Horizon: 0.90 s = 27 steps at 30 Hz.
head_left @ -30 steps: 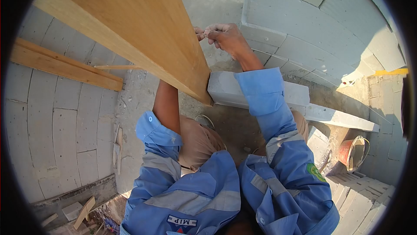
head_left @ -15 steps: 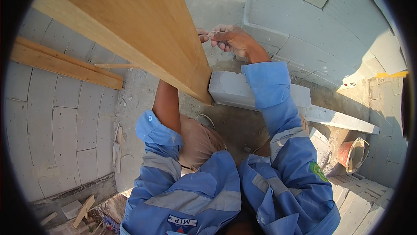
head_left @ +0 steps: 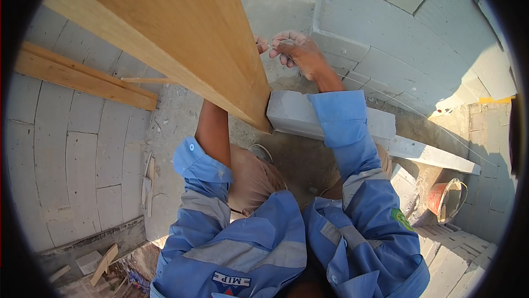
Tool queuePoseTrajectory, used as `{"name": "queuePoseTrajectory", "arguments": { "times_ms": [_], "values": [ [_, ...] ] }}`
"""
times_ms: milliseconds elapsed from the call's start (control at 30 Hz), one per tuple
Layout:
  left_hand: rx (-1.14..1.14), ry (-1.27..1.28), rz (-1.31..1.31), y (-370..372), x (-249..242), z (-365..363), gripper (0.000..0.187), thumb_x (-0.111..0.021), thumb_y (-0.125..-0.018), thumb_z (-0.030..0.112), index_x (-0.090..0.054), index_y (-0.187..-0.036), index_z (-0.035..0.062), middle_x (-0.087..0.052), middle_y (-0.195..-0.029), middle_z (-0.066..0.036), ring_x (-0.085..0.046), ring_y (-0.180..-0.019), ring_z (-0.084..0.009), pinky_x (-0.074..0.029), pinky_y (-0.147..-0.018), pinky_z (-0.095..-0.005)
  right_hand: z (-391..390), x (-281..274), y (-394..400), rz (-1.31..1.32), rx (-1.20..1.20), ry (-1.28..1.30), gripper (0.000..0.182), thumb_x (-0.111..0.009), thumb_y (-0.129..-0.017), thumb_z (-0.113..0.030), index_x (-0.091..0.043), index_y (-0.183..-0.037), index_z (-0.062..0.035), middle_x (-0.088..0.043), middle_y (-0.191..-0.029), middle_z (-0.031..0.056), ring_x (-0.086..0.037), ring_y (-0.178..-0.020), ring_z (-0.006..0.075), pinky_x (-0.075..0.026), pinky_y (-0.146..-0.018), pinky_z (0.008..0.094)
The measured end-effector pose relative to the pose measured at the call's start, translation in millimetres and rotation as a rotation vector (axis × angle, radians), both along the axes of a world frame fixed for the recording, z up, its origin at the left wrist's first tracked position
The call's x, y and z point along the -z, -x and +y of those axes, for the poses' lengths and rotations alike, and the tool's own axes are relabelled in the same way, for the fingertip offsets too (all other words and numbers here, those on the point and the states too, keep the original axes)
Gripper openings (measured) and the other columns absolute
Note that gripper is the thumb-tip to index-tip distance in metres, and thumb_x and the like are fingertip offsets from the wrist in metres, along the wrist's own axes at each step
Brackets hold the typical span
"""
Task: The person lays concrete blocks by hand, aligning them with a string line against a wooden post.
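A thin pale string runs from my right hand down to the right toward the block wall. The right hand's thumb and fingers are closed on the string, its wrist above a light grey block. My left hand reaches around behind a wide wooden plank. Only its fingertips show past the plank's edge, pinched on the string close to the right fingertips. The rest of that hand is hidden. The plank stands upright against the end of the grey block.
Grey block walls rise on the left and right. A wooden beam lies against the left wall. An orange bucket stands at lower right, below a long pale block piece. Wood scraps lie at lower left.
My right hand has shifted slightly right, and its fingers have opened out a little around the string. The string's run toward the right wall now shows more clearly.
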<state>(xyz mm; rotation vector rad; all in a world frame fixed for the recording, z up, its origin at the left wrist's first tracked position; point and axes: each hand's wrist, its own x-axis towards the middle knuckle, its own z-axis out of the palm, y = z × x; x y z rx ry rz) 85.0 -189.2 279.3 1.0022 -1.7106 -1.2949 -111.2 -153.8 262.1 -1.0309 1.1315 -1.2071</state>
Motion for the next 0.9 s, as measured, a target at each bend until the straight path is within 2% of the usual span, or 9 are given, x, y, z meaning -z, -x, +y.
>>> {"name": "queuePoseTrajectory", "arguments": {
  "times_ms": [100,267,400,500,600,700,800,867,900],
  "values": [
    [-0.039,0.107,-0.035,1.9,0.6,1.8,0.016,-0.076,-0.087,0.027,-0.074,-0.094,0.0124,-0.063,-0.083,0.004,-0.054,-0.074,-0.0077,-0.042,-0.065,-0.0262,0.6,0.7,1.4,0.029,-0.017,0.012,0.021,-0.068,-0.089,-0.016,-0.065,-0.103,-0.0002,-0.071,-0.082,0.0079,-0.057,-0.062,0.0092,-0.042,-0.051,0.0232],
    [0.129,0.356,0.036,-4.9,13.3,-5.3,0.009,-0.073,-0.088,0.017,-0.074,-0.094,0.0114,-0.068,-0.096,0.0,-0.06,-0.086,-0.0093,-0.045,-0.072,-0.0279,-1.4,0.8,0.0,0.033,-0.031,0.0,0.02,-0.068,-0.089,-0.017,-0.067,-0.1,-0.001,-0.071,-0.081,0.006,-0.056,-0.062,0.0082,-0.041,-0.051,0.0227],
    [0.12,0.202,-0.065,-5.0,7.2,-6.6,0.013,-0.068,-0.091,0.019,-0.075,-0.1,0.0129,-0.067,-0.103,0.0,-0.059,-0.092,-0.0109,-0.045,-0.077,-0.029,-2.4,3.6,0.0,-0.034,-0.048,-0.014,0.02,-0.068,-0.088,-0.016,-0.066,-0.101,-0.0016,-0.07,-0.081,0.0052,-0.054,-0.061,0.0073,-0.04,-0.05,0.0221],
    [0.297,0.363,0.153,-9.8,17.4,-12.0,0.023,-0.064,-0.092,0.02,-0.074,-0.112,0.0158,-0.066,-0.111,0.0,-0.058,-0.098,-0.0122,-0.045,-0.082,-0.0302,-3.0,4.2,0.0,-0.049,-0.06,-0.028,0.021,-0.069,-0.089,-0.017,-0.066,-0.102,-0.0015,-0.07,-0.081,0.0051,-0.053,-0.06,0.0069,-0.039,-0.05,0.0217],
    [0.204,0.501,-0.288,-12.5,10.9,-8.1,0.031,-0.063,-0.093,0.02,-0.07,-0.123,0.0183,-0.065,-0.114,0.001,-0.057,-0.101,-0.0134,-0.045,-0.084,-0.0316,-2.6,4.3,1.4,-0.053,-0.081,-0.044,0.024,-0.07,-0.089,-0.02,-0.066,-0.103,-0.0007,-0.069,-0.081,0.0051,-0.052,-0.06,0.0067,-0.038,-0.05,0.0213],
    [0.238,0.686,-0.232,-12.4,19.1,-13.3,0.03,-0.062,-0.093,0.019,-0.07,-0.122,0.0179,-0.065,-0.114,0.002,-0.058,-0.102,-0.0126,-0.046,-0.085,-0.031,-2.2,3.0,3.8,-0.044,-0.102,-0.067,0.029,-0.072,-0.09,-0.024,-0.066,-0.105,0.0001,-0.069,-0.081,0.0049,-0.051,-0.059,0.0066,-0.038,-0.05,0.0213],
    [0.211,0.6,-0.219,-9.1,20.2,-15.4,0.03,-0.062,-0.092,0.018,-0.071,-0.121,0.0177,-0.065,-0.114,0.001,-0.059,-0.102,-0.0123,-0.046,-0.085,-0.0289,-3.9,2.9,4.9,-0.032,-0.122,-0.107,0.031,-0.072,-0.09,-0.025,-0.066,-0.107,0.0007,-0.069,-0.081,0.0047,-0.051,-0.059,0.0065,-0.038,-0.05,0.0216],
    [0.099,0.208,-0.126,-2.6,15.7,-12.9,0.029,-0.063,-0.092,0.016,-0.071,-0.12,0.0164,-0.064,-0.116,0.002,-0.06,-0.1,-0.0121,-0.047,-0.082,-0.0271,-4.8,3.7,5.6,-0.033,-0.131,-0.127,0.032,-0.072,-0.089,-0.024,-0.065,-0.108,0.0009,-0.069,-0.081,0.0045,-0.051,-0.059,0.0064,-0.038,-0.05,0.0218],
    [0.1,0.209,-0.125,-3.4,15.4,-12.1,0.029,-0.063,-0.092,0.016,-0.071,-0.12,0.0164,-0.064,-0.116,0.002,-0.06,-0.1,-0.0121,-0.047,-0.082,-0.0271,-3.8,0.6,4.9,-0.036,-0.123,-0.14,0.025,-0.071,-0.09,-0.021,-0.065,-0.104,-0.0015,-0.067,-0.08,0.0041,-0.048,-0.055,0.0056,-0.035,-0.048,0.0214]
  ]
}}
